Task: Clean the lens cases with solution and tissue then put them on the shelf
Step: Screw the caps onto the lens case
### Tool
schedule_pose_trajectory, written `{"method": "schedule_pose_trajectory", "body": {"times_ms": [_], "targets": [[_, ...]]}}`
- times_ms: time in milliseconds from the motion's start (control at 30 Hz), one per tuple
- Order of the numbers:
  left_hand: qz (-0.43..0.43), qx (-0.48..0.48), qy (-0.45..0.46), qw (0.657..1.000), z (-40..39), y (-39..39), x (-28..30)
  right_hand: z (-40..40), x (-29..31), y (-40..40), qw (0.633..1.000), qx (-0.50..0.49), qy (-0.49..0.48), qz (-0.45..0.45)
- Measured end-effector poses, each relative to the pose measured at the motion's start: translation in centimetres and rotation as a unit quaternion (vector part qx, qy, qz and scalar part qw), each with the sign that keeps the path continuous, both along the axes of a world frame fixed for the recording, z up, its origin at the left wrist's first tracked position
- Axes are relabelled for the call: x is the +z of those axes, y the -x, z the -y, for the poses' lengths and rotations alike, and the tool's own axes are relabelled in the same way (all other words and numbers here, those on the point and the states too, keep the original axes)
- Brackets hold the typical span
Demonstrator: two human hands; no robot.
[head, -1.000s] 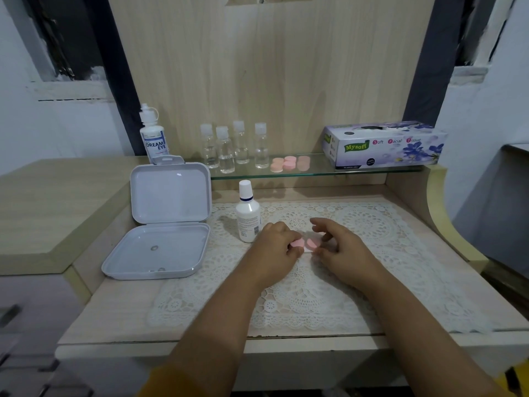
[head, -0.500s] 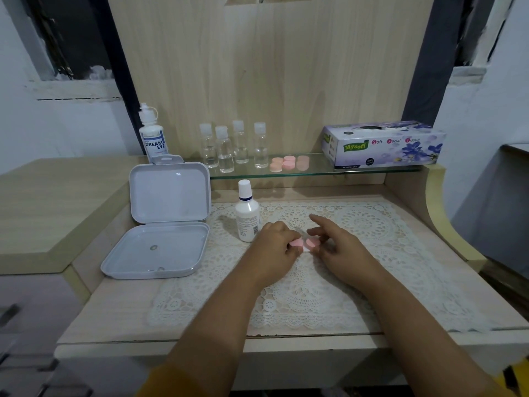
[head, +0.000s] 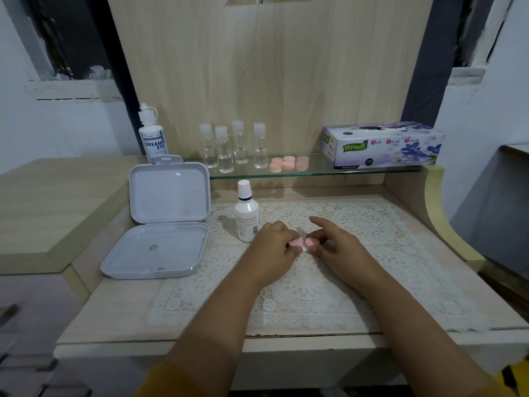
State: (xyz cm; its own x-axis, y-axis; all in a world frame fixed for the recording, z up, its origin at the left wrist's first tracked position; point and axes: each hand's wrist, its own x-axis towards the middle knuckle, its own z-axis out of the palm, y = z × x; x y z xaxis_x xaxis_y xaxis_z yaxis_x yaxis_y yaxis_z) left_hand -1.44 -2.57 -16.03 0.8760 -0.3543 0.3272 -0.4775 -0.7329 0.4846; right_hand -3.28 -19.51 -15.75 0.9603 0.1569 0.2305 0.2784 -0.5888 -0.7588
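Both hands meet over the lace mat (head: 329, 282) on the counter (head: 120, 313), where the left hand (head: 274, 247) pinches one pink cap of the lens case (head: 302, 243) and the right hand (head: 340, 247) pinches the other, index finger lifted. A white solution bottle (head: 246, 216) stands just left of them, and more pink lens cases (head: 287, 164) sit on the glass shelf (head: 357, 171).

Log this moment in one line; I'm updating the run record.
left hand: grips pink lens case | right hand: pinches its cap | solution bottle: upright beside
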Motion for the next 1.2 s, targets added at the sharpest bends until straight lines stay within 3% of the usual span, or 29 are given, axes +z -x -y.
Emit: {"method": "schedule_pose_trajectory", "body": {"times_ms": [467,700,1200], "targets": [[0.006,-0.003,-0.007,1.000,0.07,-0.23,-0.06,-0.12,0.16,-0.02,1.000,-0.013,0.013,0.003],[0.002,-0.006,-0.008,1.000,0.01,-0.37,-0.09,0.10,0.01,-0.06,0.999,-0.015,-0.024,-0.015],[-0.007,-0.003,0.013,1.000,0.09,-0.30,0.14,-0.07,-0.21,-0.59,0.998,-0.026,0.048,0.017]]}}
